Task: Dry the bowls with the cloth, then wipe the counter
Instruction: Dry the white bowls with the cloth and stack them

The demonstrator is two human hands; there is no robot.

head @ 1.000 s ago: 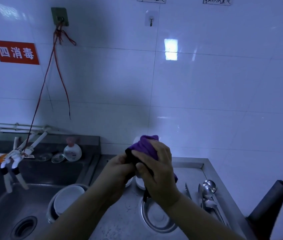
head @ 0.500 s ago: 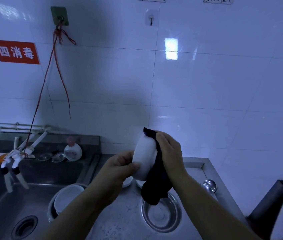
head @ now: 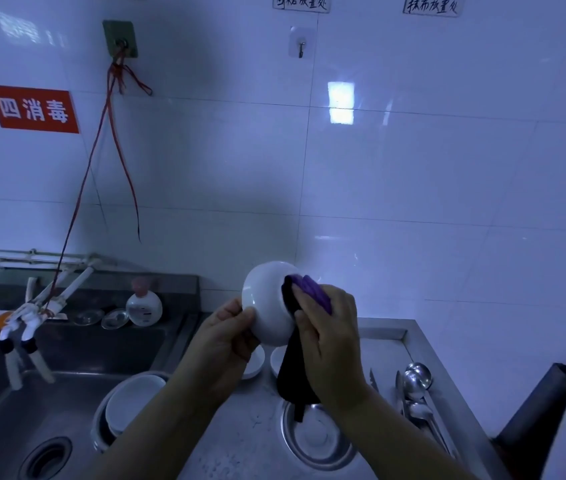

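Above steel bench [head: 240, 441], left hand [head: 220, 344] gripped white bowl [head: 267, 303], now turned outward; right hand [head: 330, 341] fingers pressed cloth [head: 297, 368] against it, drying continuing.

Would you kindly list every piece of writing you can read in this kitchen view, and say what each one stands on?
"四消毒": white characters on the red sign on the wall tiles, at left.
"围裙放置处": handwritten label above the wall hook.
"抹布放置处": handwritten label, top right.
Soap bottle label: too blurred to read.
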